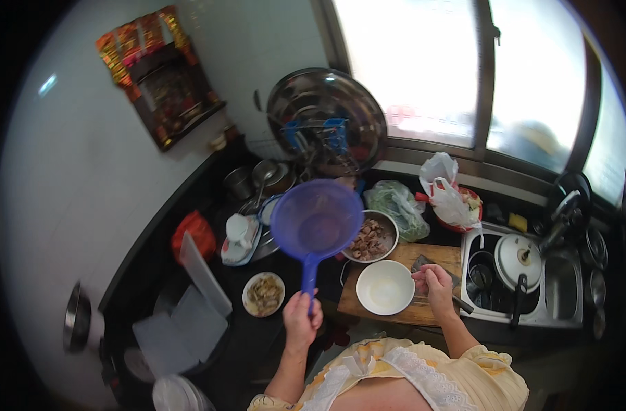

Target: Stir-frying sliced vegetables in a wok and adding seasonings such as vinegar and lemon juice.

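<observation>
My left hand point(302, 318) grips the handle of a blue-purple plastic dipper or strainer point(317, 218), whose round basin is raised over the counter. My right hand point(434, 286) has its fingers curled beside the rim of a white bowl point(385, 287); whether they pinch the rim cannot be told. A little pale liquid or residue shows in the bowl, which is above the wooden cutting board point(354, 295). Under my right hand lies a cleaver point(454, 281), partly hidden. Behind the bowl, a metal-rimmed basin point(370, 237) contains chopped meat, its left side covered by the dipper.
A plate of food point(263, 294) sits left of my left hand. Bagged greens point(398, 210) and a red basket point(459, 223) with plastic bags stand near the window. At right, the sink point(562, 300) holds a pressure cooker lid point(518, 262). A folding pale panel point(189, 318) stands at left.
</observation>
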Demonstrator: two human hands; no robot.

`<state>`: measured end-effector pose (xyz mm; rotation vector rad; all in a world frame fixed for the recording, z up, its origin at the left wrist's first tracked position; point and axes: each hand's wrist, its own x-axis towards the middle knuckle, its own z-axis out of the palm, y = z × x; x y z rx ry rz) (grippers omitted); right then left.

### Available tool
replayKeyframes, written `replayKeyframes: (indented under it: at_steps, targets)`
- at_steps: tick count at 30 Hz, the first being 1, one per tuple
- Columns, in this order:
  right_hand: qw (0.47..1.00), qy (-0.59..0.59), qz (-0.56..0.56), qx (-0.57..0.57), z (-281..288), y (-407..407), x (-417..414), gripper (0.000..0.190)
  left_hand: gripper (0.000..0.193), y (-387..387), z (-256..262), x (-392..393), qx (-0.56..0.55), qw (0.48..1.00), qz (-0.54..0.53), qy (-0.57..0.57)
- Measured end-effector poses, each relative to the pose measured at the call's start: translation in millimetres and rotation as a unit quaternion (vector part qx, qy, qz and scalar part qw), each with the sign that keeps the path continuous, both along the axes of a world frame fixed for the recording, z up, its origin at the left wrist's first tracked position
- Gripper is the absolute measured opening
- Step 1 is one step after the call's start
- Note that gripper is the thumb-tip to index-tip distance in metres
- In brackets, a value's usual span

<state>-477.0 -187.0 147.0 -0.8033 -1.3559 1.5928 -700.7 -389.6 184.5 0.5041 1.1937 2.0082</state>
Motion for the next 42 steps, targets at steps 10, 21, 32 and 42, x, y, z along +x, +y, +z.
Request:
replayKeyframes:
  at_steps: [10,21,32,42]
  targets:
    - [0.983,-0.075,-0.163,0.035,-15,-27,-16,0.019,0.027,-27,-59,-146,-0.087,0.992,-0.083,-0.024]
    - [0.936,-0.161,-0.31,0.041,-26,-88,89,0.019,0.045,29,-222,-189,-0.137,0.951,-0.209,-0.184]
    - [0.883,-0.15,-0.444,-0.006,-84,-197,312,0.021,0.041,155,-254,125,-0.144,0.85,-0.502,-0.066]
    - [0.824,-0.301,-0.455,-0.155,-129,-306,491,0.025,0.037,160,-262,415,-0.167,0.682,-0.711,0.04]
